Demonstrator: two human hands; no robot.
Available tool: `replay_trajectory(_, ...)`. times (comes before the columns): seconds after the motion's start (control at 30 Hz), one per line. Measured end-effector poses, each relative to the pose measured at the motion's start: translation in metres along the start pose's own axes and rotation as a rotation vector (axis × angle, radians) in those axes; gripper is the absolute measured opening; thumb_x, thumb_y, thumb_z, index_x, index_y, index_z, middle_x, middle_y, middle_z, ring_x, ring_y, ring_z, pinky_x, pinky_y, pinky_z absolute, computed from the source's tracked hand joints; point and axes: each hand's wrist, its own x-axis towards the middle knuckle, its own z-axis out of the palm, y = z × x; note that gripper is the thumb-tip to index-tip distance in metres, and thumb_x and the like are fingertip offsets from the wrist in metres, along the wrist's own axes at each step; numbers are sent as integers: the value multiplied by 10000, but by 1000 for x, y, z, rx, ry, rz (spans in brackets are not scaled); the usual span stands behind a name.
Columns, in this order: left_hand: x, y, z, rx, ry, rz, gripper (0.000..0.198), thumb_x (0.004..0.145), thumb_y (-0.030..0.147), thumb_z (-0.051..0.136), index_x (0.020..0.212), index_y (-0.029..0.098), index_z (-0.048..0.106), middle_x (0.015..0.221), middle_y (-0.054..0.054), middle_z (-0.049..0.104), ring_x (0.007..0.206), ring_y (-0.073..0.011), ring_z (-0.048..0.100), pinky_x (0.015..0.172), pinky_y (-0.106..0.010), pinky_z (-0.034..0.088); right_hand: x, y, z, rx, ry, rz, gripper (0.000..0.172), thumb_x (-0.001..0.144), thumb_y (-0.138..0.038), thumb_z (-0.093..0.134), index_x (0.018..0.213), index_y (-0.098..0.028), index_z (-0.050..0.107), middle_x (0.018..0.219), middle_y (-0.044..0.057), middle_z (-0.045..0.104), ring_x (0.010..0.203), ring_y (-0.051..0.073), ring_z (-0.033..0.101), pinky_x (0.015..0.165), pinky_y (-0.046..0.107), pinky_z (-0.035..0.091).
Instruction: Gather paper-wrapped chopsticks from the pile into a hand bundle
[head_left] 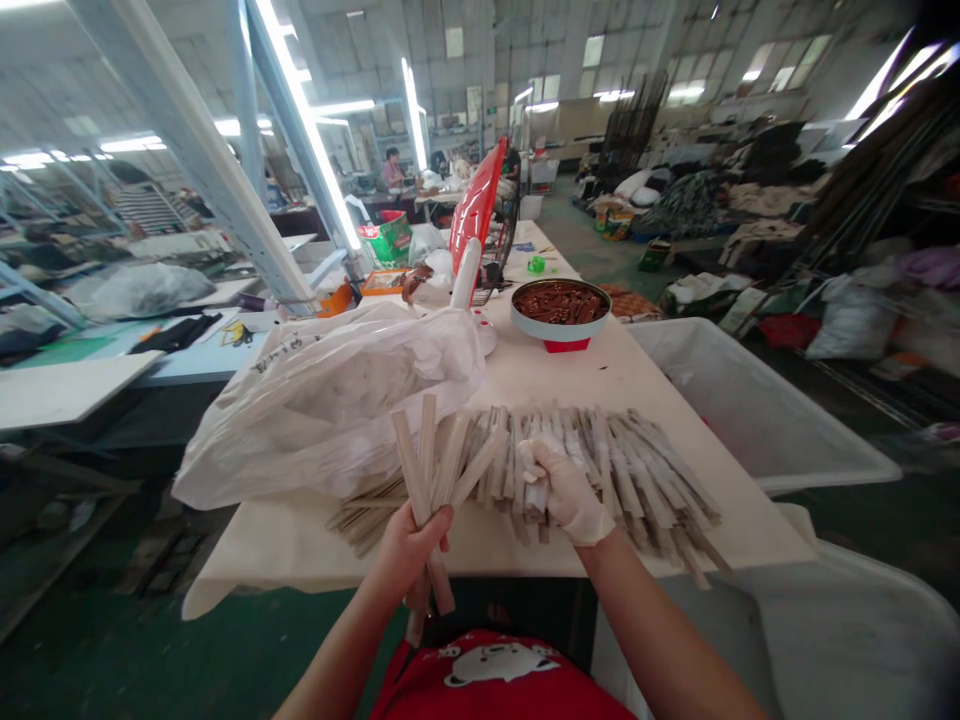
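My bare left hand (416, 545) is closed around several long, flat beige strips (427, 450), fanned out and standing up above the fingers. Their lower ends poke out beneath the hand, past the table's front edge. In a thin white glove, my right hand (566, 490) rests over a wide row of similar strips (637, 470) on the table. Its fingers are curled down onto a pale strip (535, 497) in the middle of the row; the exact grip is partly hidden. More loose strips (371, 510) lie at the left, partly under a plastic bag.
The crumpled white plastic bag (337, 390) covers the left of the cloth-topped table (540, 375). Behind stand a round tin (561, 310) of brown pieces and a red fan (480, 210). A white bin (757, 400) flanks the right side; a metal post (202, 150) rises at left.
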Motion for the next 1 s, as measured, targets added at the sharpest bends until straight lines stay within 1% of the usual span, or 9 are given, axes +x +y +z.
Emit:
replay_trajectory(0.1, -2, 2, -5, 58, -89, -4, 263, 699, 422, 587, 644, 179, 503, 486, 40, 500, 471, -103, 456, 491, -213, 353, 3, -3, -1, 55, 48, 24, 319, 627, -364, 787, 640, -197, 515, 500, -74, 453, 409, 54, 340, 376, 176, 325)
replay_trajectory(0.23, 0, 8, -7, 99, -188, -40, 243, 693, 408, 583, 670, 178, 510, 514, 43, 501, 466, -103, 465, 467, -209, 350, 3, -4, -3, 5, 38, 44, 325, 653, -395, 766, 625, -191, 515, 501, -70, 467, 430, 60, 377, 400, 179, 343)
replay_trajectory(0.43, 8, 10, -15, 164, -173, -24, 183, 715, 353, 571, 681, 177, 532, 521, 46, 499, 459, -103, 459, 473, -211, 354, 2, -13, -8, -209, 12, -52, 260, 673, -405, 753, 740, -186, 631, 661, -32, 618, 578, 99, 531, 569, 219, 448)
replay_trajectory(0.53, 12, 10, -15, 212, -124, 32, 184, 730, 355, 583, 684, 178, 554, 530, 38, 506, 475, -112, 458, 473, -213, 347, -5, -16, -2, -361, 13, -28, 273, 669, -434, 748, 734, -185, 658, 673, -6, 652, 599, 135, 566, 595, 266, 464)
replay_trajectory(0.6, 15, 10, -10, 232, -90, 90, 196, 742, 362, 586, 669, 182, 561, 539, 34, 507, 491, -116, 457, 483, -214, 346, -10, -11, 8, -429, 15, -19, 272, 654, -441, 755, 692, -189, 659, 648, 3, 654, 595, 154, 571, 598, 290, 467)
replay_trajectory(0.7, 22, 7, 4, 208, -45, 153, 204, 760, 364, 571, 663, 185, 564, 560, 26, 523, 516, -122, 474, 509, -215, 358, -15, 5, 21, -396, -50, -30, 249, 634, -409, 772, 740, -202, 681, 728, 15, 683, 708, 183, 602, 711, 319, 478)
replay_trajectory(0.8, 29, 1, 16, 115, -73, 114, 215, 767, 380, 563, 706, 174, 569, 607, 5, 582, 529, -126, 508, 526, -220, 388, -17, 16, 25, -368, -92, -8, 265, 659, -402, 754, 812, -195, 690, 795, 22, 690, 766, 183, 602, 776, 320, 462)
replay_trajectory(0.9, 34, 1, 26, 3, -93, 65, 258, 741, 421, 588, 730, 165, 555, 614, -3, 603, 505, -119, 505, 502, -221, 389, -19, 18, 27, -404, -2, -68, 243, 678, -406, 738, 781, -196, 674, 751, 4, 669, 728, 163, 585, 755, 299, 454)
replay_trajectory(1.0, 38, 6, 32, -102, -39, 73, 289, 690, 442, 625, 701, 172, 522, 550, 28, 548, 464, -100, 463, 474, -215, 373, -22, 16, 27, -415, -63, -83, 252, 687, -440, 719, 711, -196, 662, 653, -6, 635, 643, 155, 563, 665, 291, 459)
